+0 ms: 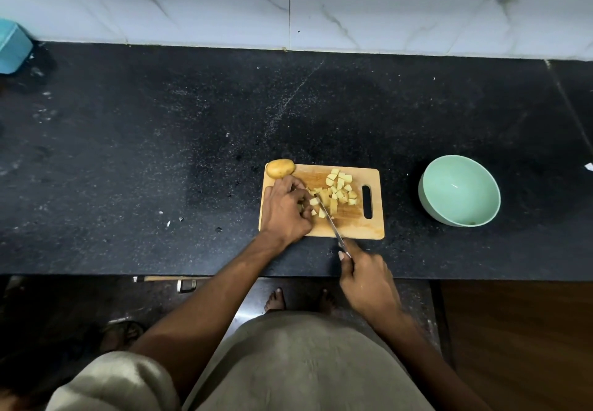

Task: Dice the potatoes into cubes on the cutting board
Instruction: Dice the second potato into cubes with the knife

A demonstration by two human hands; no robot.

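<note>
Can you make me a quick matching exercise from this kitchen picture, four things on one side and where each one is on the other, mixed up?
Things:
1. whole potato
2. knife
3. green bowl
4. potato cubes

Places:
A. on the counter, right of the cutting board
B. far left corner of the board
C. piled on the board near its handle slot
D. gripped in the right hand

Pairs: 1-B, 2-D, 3-A, 4-C

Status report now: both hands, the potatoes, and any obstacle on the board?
Right hand grips knife, left hand holds potato strips. Cubes piled mid cutting board. Whole potato uncut at far-left corner. No obstacle near blade.
</note>
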